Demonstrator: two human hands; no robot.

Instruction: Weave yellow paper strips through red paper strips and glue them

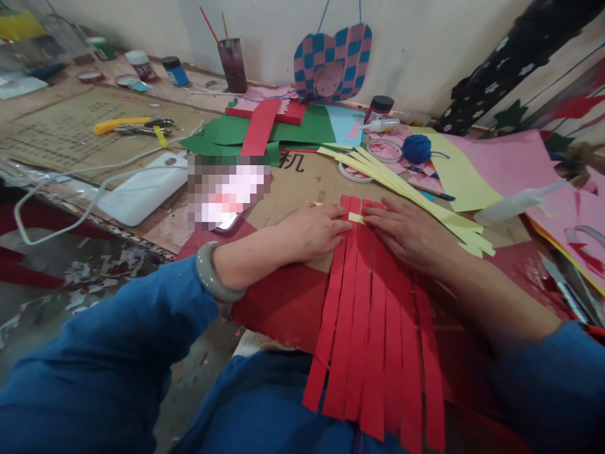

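My left hand (314, 233) lies flat across the tops of a fringe of cut red paper strips (363, 315), and a grey bangle (212, 272) circles that wrist. My right hand (406, 236) presses on the strips from the other side. Between the fingertips, a pale yellow paper strip (355, 217) crosses the red strips, its far end hidden under my left hand. A fan of matching yellow strips (416, 195) spreads beside my right hand. The red sheet (278, 309) lies on brown cardboard (302, 189).
A white power bank (144, 189) with a cable, a pixelated patch (227, 192), and yellow-handled pliers (123, 127) lie to the left. Ahead are green paper (302, 126), a blue yarn ball (416, 149), and a glue bottle (382, 125). Pink sheets (501, 164) lie right. Paper scraps litter the floor.
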